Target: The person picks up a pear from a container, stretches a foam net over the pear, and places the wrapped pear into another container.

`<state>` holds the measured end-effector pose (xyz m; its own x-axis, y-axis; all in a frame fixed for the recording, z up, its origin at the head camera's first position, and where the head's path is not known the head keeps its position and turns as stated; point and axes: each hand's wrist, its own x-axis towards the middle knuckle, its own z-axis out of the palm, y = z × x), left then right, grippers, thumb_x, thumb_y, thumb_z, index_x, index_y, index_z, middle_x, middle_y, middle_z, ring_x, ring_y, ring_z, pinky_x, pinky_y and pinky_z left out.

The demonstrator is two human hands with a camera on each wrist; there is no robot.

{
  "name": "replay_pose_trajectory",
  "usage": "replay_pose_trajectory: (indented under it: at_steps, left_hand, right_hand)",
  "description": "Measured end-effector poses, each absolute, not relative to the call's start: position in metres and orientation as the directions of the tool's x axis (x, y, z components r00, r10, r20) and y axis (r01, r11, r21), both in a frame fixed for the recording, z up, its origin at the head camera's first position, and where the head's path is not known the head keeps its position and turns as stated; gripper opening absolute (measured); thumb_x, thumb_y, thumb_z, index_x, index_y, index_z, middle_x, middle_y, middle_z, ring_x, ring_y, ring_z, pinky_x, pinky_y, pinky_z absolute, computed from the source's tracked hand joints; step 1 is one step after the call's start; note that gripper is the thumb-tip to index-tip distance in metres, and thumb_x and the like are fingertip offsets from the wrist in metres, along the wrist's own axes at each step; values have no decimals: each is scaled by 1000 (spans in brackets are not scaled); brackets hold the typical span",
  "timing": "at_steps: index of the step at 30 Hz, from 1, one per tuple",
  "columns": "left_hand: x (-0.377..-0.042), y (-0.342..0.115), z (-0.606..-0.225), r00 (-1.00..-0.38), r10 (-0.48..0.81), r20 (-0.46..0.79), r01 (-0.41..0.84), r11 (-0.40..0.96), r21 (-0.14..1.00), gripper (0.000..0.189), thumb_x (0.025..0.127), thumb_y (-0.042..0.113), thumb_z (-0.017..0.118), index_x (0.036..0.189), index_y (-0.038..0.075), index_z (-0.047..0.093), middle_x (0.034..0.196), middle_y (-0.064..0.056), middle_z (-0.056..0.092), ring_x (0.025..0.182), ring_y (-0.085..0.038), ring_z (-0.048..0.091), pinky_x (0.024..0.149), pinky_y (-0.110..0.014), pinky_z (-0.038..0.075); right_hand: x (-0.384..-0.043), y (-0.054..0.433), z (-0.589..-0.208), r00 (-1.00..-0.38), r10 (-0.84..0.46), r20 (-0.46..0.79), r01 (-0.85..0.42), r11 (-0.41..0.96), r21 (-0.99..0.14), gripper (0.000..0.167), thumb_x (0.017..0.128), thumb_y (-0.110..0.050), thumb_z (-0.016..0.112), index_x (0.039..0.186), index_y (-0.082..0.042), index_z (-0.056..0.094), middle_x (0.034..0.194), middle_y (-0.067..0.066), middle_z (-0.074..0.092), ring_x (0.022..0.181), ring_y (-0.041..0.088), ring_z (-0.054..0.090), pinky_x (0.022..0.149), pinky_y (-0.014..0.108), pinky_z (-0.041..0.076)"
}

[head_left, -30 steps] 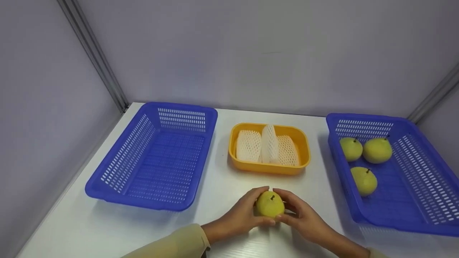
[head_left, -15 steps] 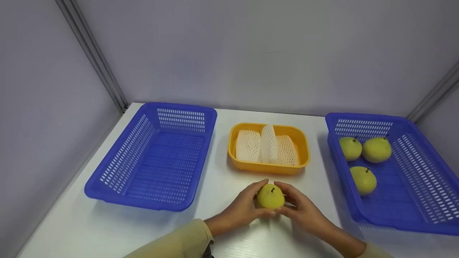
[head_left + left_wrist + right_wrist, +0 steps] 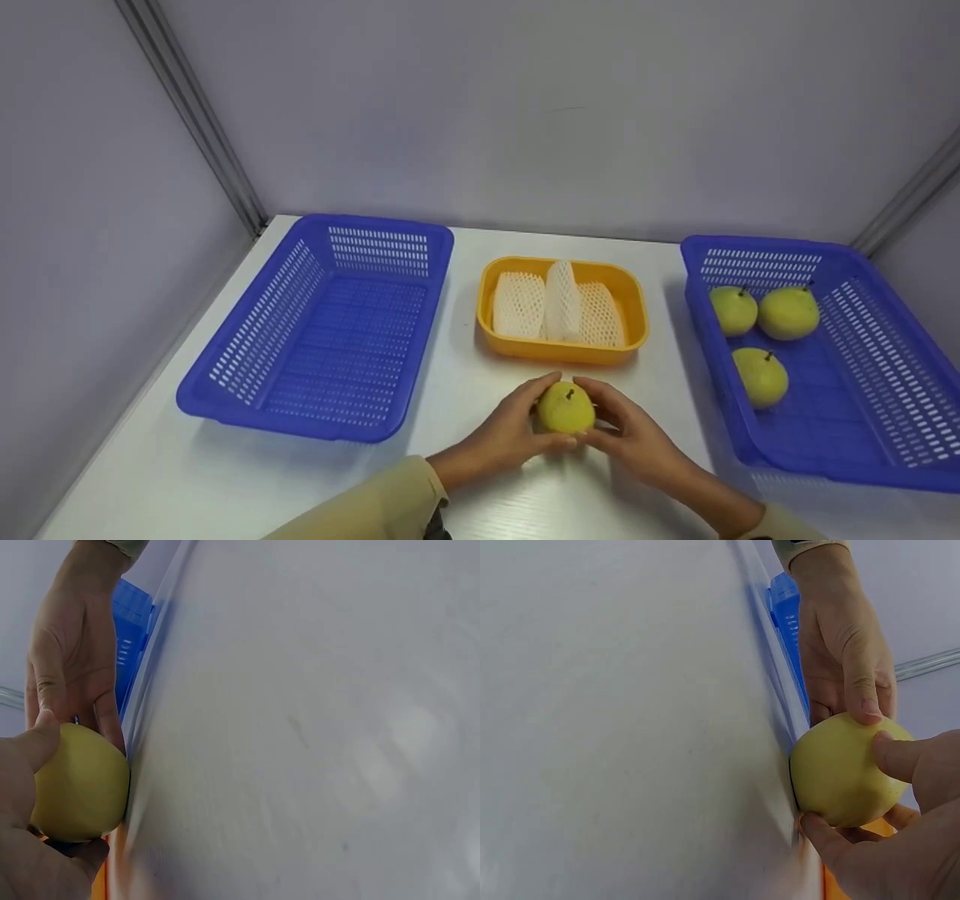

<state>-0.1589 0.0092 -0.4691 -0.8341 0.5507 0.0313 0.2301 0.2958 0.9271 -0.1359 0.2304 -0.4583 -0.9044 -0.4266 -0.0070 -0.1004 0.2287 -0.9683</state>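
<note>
- Change over the last second: pear (image 3: 566,409) plus both hands have slid a bit up the frame, toward the orange tray (image 3: 562,352). Most of that came in the first half; almost static since.
- Pear position: lower center of the head view, just below the tray, stem up. Base is right at the counter (image 3: 225,469); can't tell if it's touching or slightly off.
- Left hand (image 3: 508,431): holding the pear's left side, fingers on the far side, thumb on the near side.
- Right hand (image 3: 631,433): mirror grip on the right side. Thumb tips nearly meet at the front. Both wrist views back up the two-handed hold.
- Foam nets (image 3: 519,304): three visible, all in the tray, no shift. Middle one stands up between the other two.
- Left blue basket (image 3: 345,337): left half of the frame, same spot.
- Right blue basket (image 3: 825,420): right edge of frame, unmoved, other pears (image 3: 789,313) at its left and upper left. Three visible.
- Meaning for the work: my read, a small placement nudge. Pear is steady, centered below the tray, bare, not released.
</note>
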Motion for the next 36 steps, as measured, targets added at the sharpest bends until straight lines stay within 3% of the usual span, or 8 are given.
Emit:
replay_pose_trajectory:
  at_steps: [6,10,15,18,26,31,36]
  left_hand:
    - [-161,9,-465,-863,501,63,199,223,954,62,100,30,68,150,3,44,150,-14,47,136,-25,49,108,-37,46]
    - [-167,11,-465,-928,357,109,185,184,965,37,108,27,53,133,-1,55,133,-17,57,119,-28,60,95,-38,54]
    - [-179,8,-466,-993,120,-2,11,111,994,30,111,25,45,111,-2,57,105,-19,61,84,-26,65,67,-33,56]
    - [-187,6,-465,-992,26,-121,-120,42,992,35,112,30,41,107,-2,55,99,-18,62,74,-21,61,58,-28,54]
    - [-202,7,-460,-968,-98,-232,-233,1,973,39,111,35,41,109,-1,56,96,-17,65,73,-20,63,54,-26,55]
    - [-206,8,-459,-969,-102,-225,-225,-7,974,35,110,34,44,107,1,56,91,-16,65,75,-21,64,54,-27,55]
    - [-209,6,-462,-975,-105,-195,-193,-21,981,29,110,28,47,104,1,56,84,-13,62,71,-20,61,52,-25,54]
  right_hand:
    - [-137,231,-458,-906,-423,-6,-99,226,-969,66,98,-9,67,152,8,33,150,33,39,134,48,45,102,29,50]
    - [-137,230,-457,-911,-413,-10,-90,223,-971,69,97,-10,70,152,8,33,150,32,40,133,47,47,103,33,50]
    - [-136,230,-456,-913,-408,-21,-80,228,-970,72,95,-10,72,153,7,33,151,31,40,132,45,48,104,37,51]
    - [-137,230,-456,-920,-390,-38,-63,244,-968,71,95,-11,73,152,6,35,150,30,41,132,44,49,104,38,51]
    - [-136,229,-456,-926,-369,-83,-24,278,-960,73,94,-17,75,153,3,37,150,27,43,133,42,47,107,45,49]
    - [-135,230,-453,-923,-378,-70,-44,284,-958,69,94,-6,70,153,4,36,151,28,43,136,44,43,109,51,45]
    - [-137,231,-449,-918,-395,-41,-82,289,-954,69,90,6,62,153,6,34,151,31,41,137,48,40,106,44,47]
